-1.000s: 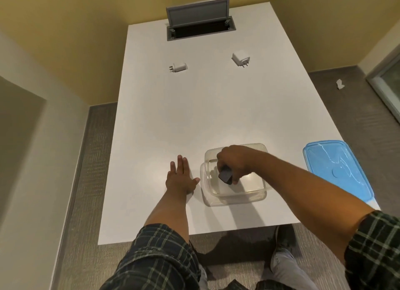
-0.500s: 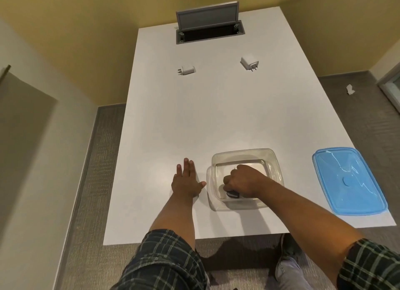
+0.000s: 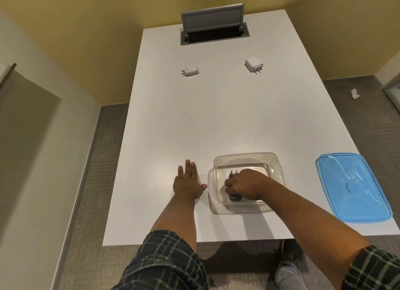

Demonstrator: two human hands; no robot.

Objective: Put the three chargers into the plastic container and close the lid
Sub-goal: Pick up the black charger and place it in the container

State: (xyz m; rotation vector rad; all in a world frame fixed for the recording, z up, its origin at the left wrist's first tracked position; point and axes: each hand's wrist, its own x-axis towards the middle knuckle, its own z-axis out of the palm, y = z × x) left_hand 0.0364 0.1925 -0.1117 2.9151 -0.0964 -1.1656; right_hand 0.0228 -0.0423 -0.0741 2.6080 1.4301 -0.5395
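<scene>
A clear plastic container (image 3: 272, 160) stands near the table's front edge. My right hand (image 3: 245, 184) is inside it, fingers closed on a black charger (image 3: 234, 196) that rests on the container's bottom, its prongs pointing away from me. My left hand (image 3: 187, 182) lies flat on the table just left of the container, fingers apart, holding nothing. Two white chargers lie far back on the table: one at the left (image 3: 191, 70), one at the right (image 3: 253, 65). The blue lid (image 3: 352, 186) lies flat to the right of the container.
A grey cable hatch (image 3: 213, 26) stands open at the far end of the white table (image 3: 216, 120). Carpet floor surrounds the table, with a small white scrap (image 3: 354, 94) on it at the right. Yellow walls stand behind.
My right hand has lowered the black charger from above the container's rim down onto its bottom. The left hand has stayed flat beside the container.
</scene>
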